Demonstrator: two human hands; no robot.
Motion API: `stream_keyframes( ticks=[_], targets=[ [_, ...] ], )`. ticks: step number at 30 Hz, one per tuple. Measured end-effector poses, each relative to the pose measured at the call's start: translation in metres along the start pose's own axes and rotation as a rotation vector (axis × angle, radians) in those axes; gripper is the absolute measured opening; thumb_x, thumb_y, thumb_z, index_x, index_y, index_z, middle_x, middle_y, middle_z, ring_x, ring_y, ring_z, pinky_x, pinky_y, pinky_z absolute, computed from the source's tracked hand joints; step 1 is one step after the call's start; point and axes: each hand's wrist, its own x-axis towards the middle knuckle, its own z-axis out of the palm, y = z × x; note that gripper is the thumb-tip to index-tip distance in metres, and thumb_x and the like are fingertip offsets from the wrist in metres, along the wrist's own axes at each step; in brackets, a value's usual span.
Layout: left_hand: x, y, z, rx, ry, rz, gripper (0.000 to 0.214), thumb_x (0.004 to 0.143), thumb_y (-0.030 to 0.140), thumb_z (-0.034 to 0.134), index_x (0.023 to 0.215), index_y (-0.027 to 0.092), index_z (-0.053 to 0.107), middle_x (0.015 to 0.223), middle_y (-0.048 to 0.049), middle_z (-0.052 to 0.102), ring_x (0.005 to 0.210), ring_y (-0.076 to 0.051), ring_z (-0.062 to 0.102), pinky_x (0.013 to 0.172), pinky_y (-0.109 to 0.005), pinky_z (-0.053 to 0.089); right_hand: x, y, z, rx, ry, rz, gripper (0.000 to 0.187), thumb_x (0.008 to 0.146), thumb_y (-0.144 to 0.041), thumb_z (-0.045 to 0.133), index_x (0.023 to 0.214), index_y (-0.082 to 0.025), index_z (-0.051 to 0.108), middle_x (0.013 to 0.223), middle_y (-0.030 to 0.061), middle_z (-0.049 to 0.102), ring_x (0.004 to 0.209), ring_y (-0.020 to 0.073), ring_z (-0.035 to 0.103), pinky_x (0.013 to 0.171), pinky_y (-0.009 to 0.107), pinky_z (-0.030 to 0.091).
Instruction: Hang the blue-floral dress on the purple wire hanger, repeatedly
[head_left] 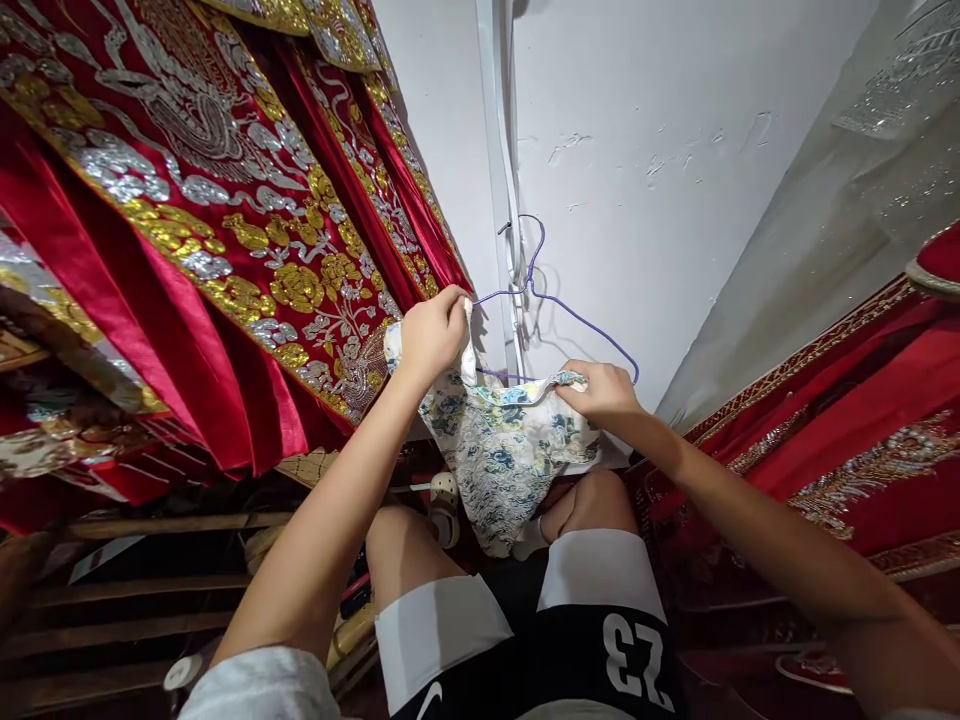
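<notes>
Purple hanger (530, 284) w/ wht garment (502, 460) in blue & yel print below it, red cloth (259, 195) w/ glittery gold & silv floral pattern L of it.

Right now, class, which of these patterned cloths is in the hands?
The pale floral garment in the middle, gripped by the left hand and the right hand; unlike it, the left-side cloth and the right-side cloth are red.

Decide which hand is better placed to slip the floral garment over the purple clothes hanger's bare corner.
Probably the right hand: it pinches the floral garment beside the bare corner of the purple clothes hanger, whereas the left hand holds cloth near the hanger's opposite side.
</notes>
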Motion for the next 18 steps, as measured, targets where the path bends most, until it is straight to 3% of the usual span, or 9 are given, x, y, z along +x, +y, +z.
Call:
stream_keyframes(
  ticks=[3, 5, 8, 11, 13, 14, 16, 18],
  targets=[
    [-0.007, -0.005, 0.001, 0.186, -0.005, -0.016, 0.036, 0.099, 0.036, 0.042, 0.079, 0.021, 0.068, 0.067, -0.0054, 0.065, 0.066, -0.022, 0.059, 0.060, -0.029, 0.027, -0.005, 0.018, -0.008, 0.130, 0.168, 0.008, 0.051, 0.078, -0.034, 0.063, 0.128, -0.026, 0.068, 0.089, 0.0033, 0.075, 0.070, 0.0219, 0.063, 0.063, 0.030, 0.043],
    [-0.014, -0.013, 0.003, 0.252, -0.029, 0.020, 0.041, 0.100, 0.038, 0.040, 0.073, 0.020, 0.064, 0.060, -0.0048, 0.060, 0.060, -0.020, 0.055, 0.058, -0.030, 0.022, -0.004, 0.036, -0.019, 0.169, 0.318, 0.021, 0.064, 0.078, -0.036, 0.067, 0.140, -0.024, 0.060, 0.100, 0.0062, 0.075, 0.081, 0.0255, 0.068, 0.069, 0.033, 0.049],
    [-0.019, -0.019, 0.008, 0.246, -0.049, 0.079, 0.044, 0.101, 0.040, 0.039, 0.069, 0.020, 0.060, 0.057, -0.0037, 0.055, 0.056, -0.018, 0.051, 0.058, -0.030, 0.019, 0.007, 0.062, -0.039, 0.188, 0.393, -0.009, 0.055, 0.080, -0.041, 0.069, 0.131, -0.022, 0.069, 0.112, 0.0093, 0.075, 0.099, 0.0295, 0.069, 0.078, 0.036, 0.052],
    [-0.020, -0.020, 0.011, 0.218, -0.028, 0.081, 0.044, 0.100, 0.040, 0.039, 0.065, 0.020, 0.057, 0.054, -0.0030, 0.051, 0.055, -0.018, 0.049, 0.057, -0.031, 0.018, 0.022, 0.076, -0.056, 0.205, 0.177, 0.010, 0.036, 0.079, -0.048, 0.071, 0.097, -0.018, 0.080, 0.088, 0.0071, 0.076, 0.082, 0.0267, 0.069, 0.066, 0.032, 0.050],
    [-0.020, -0.021, 0.012, 0.196, -0.007, 0.062, 0.043, 0.099, 0.039, 0.040, 0.064, 0.020, 0.055, 0.053, -0.0023, 0.048, 0.054, -0.017, 0.047, 0.057, -0.030, 0.018, 0.030, 0.078, -0.062, 0.245, 0.025, 0.019, 0.036, 0.074, -0.052, 0.074, 0.074, -0.016, 0.077, 0.067, 0.0040, 0.069, 0.066, 0.0216, 0.063, 0.055, 0.028, 0.043],
    [-0.020, -0.022, 0.011, 0.183, 0.001, 0.055, 0.043, 0.099, 0.038, 0.040, 0.063, 0.020, 0.054, 0.052, -0.0018, 0.047, 0.053, -0.017, 0.046, 0.057, -0.030, 0.019, 0.032, 0.078, -0.063, 0.273, 0.016, 0.012, 0.036, 0.073, -0.052, 0.076, 0.070, -0.016, 0.075, 0.062, 0.0029, 0.065, 0.062, 0.0195, 0.060, 0.053, 0.027, 0.040],
    [-0.022, -0.022, 0.010, 0.161, 0.004, 0.055, 0.043, 0.099, 0.038, 0.040, 0.062, 0.020, 0.053, 0.051, -0.0008, 0.044, 0.051, -0.016, 0.043, 0.057, -0.030, 0.019, 0.032, 0.076, -0.060, 0.317, 0.156, -0.012, 0.033, 0.071, -0.048, 0.077, 0.075, -0.016, 0.075, 0.063, 0.0021, 0.065, 0.061, 0.0178, 0.058, 0.053, 0.026, 0.038],
    [-0.023, -0.021, 0.008, 0.144, -0.003, 0.070, 0.044, 0.099, 0.039, 0.040, 0.060, 0.020, 0.051, 0.050, -0.0002, 0.041, 0.049, -0.015, 0.040, 0.056, -0.030, 0.019, 0.031, 0.076, -0.055, 0.303, 0.324, -0.012, 0.036, 0.071, -0.044, 0.078, 0.094, -0.017, 0.077, 0.069, 0.0025, 0.068, 0.065, 0.0183, 0.059, 0.056, 0.027, 0.040]
  ],
)
